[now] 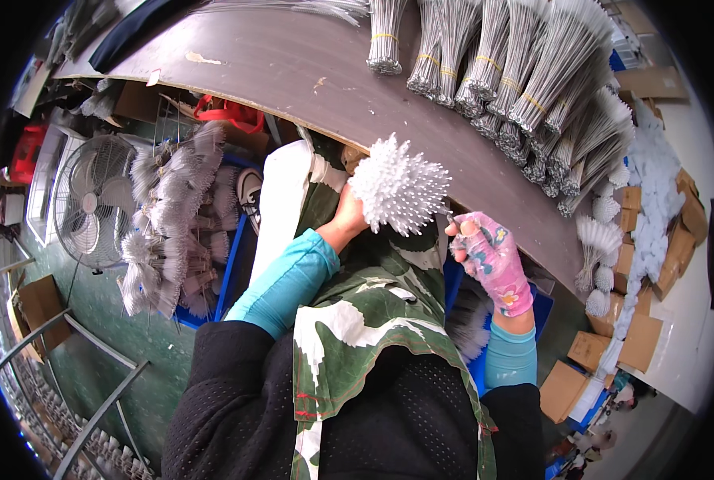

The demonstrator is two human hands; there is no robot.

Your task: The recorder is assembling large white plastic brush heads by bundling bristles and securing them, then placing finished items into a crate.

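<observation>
My left hand (347, 214) is wrapped round a bundle of thin brushes (401, 186) above my lap. Their white bristle tips fan out toward the right in a round head, and the part inside my grip is hidden. To the right of the bundle is my right hand (491, 260), in a pink flowered glove with bare fingertips. Its fingers are curled together, apart from the bristles. A tiny dark bit shows at the fingertips, too small to name.
Many tied bundles of wire-stemmed brushes (493, 64) stand and lie on the brown table (293, 72). At left, a blue crate (233, 264) holds more bundles beside a standing fan (93, 200). Cardboard boxes (589, 352) lie at the right.
</observation>
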